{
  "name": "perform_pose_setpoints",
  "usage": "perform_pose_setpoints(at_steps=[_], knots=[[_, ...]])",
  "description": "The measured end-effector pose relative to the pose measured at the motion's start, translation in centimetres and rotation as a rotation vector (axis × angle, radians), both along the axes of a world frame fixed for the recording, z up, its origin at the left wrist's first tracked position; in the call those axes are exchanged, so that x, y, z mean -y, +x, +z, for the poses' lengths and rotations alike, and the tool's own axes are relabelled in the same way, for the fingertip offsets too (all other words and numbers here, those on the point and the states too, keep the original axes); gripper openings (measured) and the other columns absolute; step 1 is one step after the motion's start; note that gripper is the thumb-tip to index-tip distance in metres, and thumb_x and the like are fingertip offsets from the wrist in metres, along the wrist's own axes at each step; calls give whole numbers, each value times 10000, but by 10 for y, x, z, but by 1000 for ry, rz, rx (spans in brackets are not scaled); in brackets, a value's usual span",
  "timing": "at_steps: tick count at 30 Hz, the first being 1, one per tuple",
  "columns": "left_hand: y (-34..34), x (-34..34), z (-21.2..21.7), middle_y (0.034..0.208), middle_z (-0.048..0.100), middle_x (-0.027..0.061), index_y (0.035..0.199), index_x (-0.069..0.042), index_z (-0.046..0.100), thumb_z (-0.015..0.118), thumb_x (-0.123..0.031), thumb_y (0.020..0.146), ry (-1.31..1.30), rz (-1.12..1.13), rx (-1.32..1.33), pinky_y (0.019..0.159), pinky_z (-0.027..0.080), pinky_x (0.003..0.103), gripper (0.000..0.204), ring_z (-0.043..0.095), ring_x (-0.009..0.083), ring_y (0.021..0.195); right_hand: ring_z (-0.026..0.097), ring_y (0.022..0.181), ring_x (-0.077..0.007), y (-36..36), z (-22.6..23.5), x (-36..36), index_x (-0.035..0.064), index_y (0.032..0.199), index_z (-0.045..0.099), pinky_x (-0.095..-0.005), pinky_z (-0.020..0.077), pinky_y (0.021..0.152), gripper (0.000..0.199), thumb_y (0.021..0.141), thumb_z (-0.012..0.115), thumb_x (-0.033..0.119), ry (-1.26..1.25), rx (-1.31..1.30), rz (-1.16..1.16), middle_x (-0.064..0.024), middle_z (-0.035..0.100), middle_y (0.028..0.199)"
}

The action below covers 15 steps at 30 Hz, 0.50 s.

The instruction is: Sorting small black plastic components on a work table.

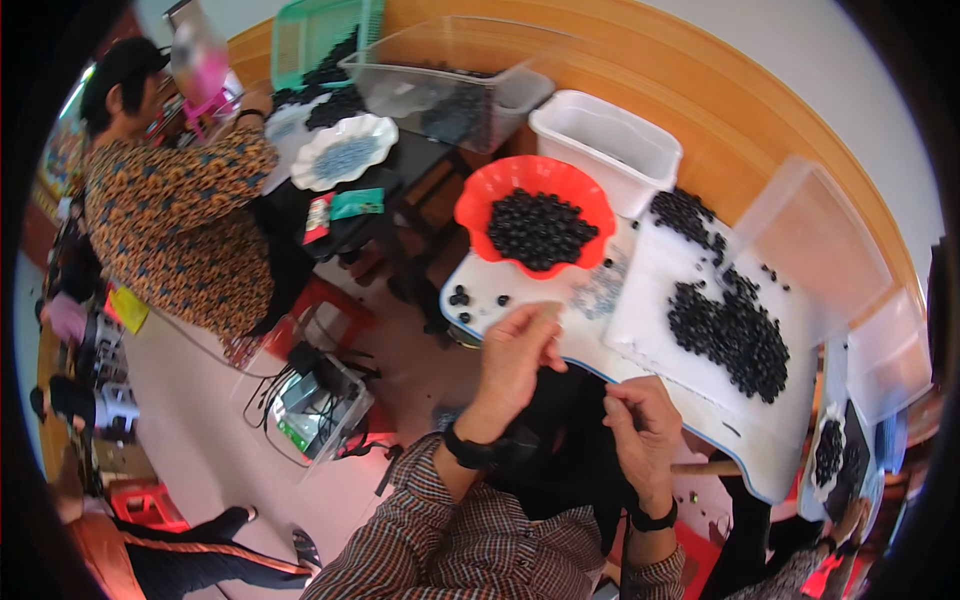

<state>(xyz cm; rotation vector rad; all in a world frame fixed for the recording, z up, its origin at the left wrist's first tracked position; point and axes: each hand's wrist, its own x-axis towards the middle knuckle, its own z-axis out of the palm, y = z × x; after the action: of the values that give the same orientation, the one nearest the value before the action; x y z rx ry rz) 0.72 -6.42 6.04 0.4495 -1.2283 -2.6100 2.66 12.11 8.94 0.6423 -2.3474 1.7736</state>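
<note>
Both hands sit right at the table's point(560, 335) near edge: left hand point(515, 355) fingers pinched together, right hand point(640, 425) curled tight, can't tell what either holds. Red bowl point(480, 200) of black beads point(540, 228) sits further in, another bead pile point(730, 335) toward the right edge.

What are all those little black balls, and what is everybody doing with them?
A person sits at a white table with both hands over their lap. The left hand and right hand are pinched together, though what they hold is too small to see. A red bowl is full of small black beads, and more lie heaped on a white tray. Another person works at a table nearby.
</note>
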Motion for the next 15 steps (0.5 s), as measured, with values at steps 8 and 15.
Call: perform_pose_setpoints(at_steps=[8,15], knots=[[-39,33,21,801,641,59,1007,50,665,664,-222,941,-159,176,25,547,572,271,280,593,103,585,619,688,-176,20,48,3,9,984,678,-265,495,560,211,795,698,-83,88,-202,205,-106,618,881],[-52,31,17,860,669,122,1092,83,638,626,-209,962,-268,198,38,580,594,287,319,629,135,606,640,694,-221,33,56,4,-13,1028,666,-305,525,551,283,758,683,-98,47,-157,374,-118,604,912]])
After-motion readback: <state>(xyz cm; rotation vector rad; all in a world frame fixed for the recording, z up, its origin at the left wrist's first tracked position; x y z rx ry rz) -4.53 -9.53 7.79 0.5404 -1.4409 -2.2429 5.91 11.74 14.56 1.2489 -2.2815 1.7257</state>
